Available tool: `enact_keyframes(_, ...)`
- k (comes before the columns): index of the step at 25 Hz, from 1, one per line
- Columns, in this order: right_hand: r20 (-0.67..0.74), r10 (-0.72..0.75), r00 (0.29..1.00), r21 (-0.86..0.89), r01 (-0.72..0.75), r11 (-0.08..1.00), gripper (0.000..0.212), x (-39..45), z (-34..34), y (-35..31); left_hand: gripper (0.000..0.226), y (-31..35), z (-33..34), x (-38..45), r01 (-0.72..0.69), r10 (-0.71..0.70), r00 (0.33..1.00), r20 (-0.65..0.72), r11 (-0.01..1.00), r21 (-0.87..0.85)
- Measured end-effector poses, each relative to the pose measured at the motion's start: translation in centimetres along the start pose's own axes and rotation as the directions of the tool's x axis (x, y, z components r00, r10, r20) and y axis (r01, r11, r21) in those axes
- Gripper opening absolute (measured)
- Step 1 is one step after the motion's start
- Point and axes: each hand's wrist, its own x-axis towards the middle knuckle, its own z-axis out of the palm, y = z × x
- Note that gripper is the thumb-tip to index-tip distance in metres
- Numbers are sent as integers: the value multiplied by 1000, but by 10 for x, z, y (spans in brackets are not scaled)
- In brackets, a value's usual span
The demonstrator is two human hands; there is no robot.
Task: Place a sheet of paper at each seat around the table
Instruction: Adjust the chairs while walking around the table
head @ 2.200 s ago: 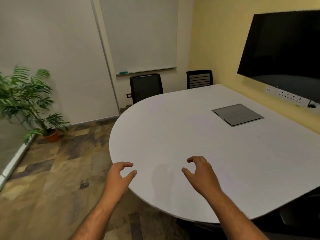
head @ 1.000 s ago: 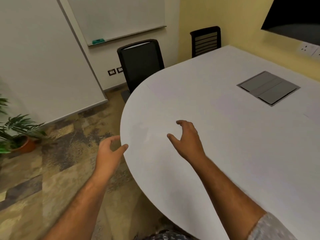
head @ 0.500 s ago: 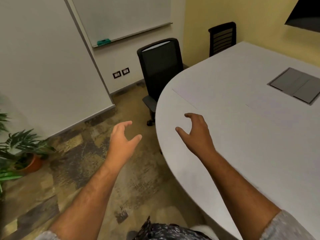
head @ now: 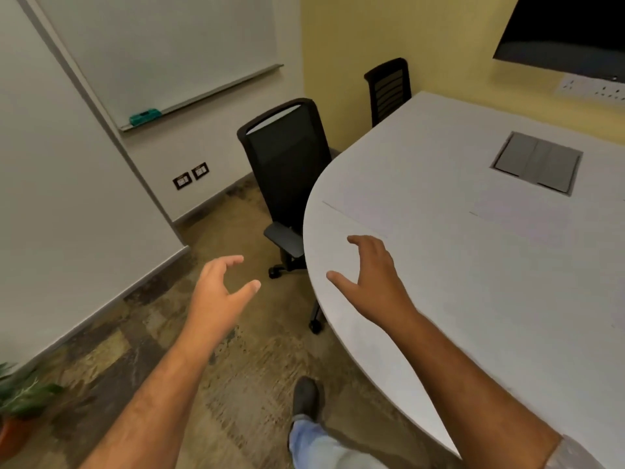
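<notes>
A white sheet of paper (head: 365, 206) lies flat on the white table (head: 490, 299), near its rounded edge by the black office chair (head: 287, 170). A second white sheet (head: 527, 218) lies further right, just below the grey hatch. Both are faint against the tabletop. My right hand (head: 375, 275) hovers over the table edge, fingers spread, holding nothing, a little short of the first sheet. My left hand (head: 220, 289) is out over the floor, left of the table, fingers apart and empty.
A grey cable hatch (head: 537, 162) is set into the tabletop. A second black chair (head: 389, 89) stands at the far side by the yellow wall. Whiteboard (head: 162, 49), a dark screen (head: 568, 28), a potted plant (head: 20, 401) at bottom left. My shoe (head: 304, 397) is stepping forward on the floor.
I have walked left around the table's rounded end toward the black chair. Both hands stayed open and empty; the left hand moved off the table edge over the floor.
</notes>
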Motion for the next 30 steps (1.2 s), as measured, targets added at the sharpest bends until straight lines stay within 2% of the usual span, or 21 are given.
enact_keyframes(3,20,121,992,29,-121,992,85,55,32,2,59,-30,9,52,35,-45,991,124,996,82)
enact_keyframes(6,97,190,977,27,-193,981,97,121,70,-4,64,-52,5,119,38,-75,973,218,985,170)
enact_keyframes(13,147,217,965,-104,-203,974,109,284,122,-37,90,-62,-14,305,-72,-47,959,281,914,399)
enact_keyframes(17,176,290,941,-76,-281,957,110,347,143,-48,102,-70,-11,381,-106,-33,935,353,924,368)
enact_keyframes(21,106,412,905,-26,-411,911,109,407,166,-54,101,-77,-4,475,-207,72,899,433,940,273)
enact_keyframes(25,8,514,858,11,-514,858,106,460,185,-75,90,-66,-17,570,-393,282,813,509,911,123)
enact_keyframes(30,-109,651,752,111,-641,759,105,513,213,-120,75,-38,-50,702,-572,477,685,550,820,1)
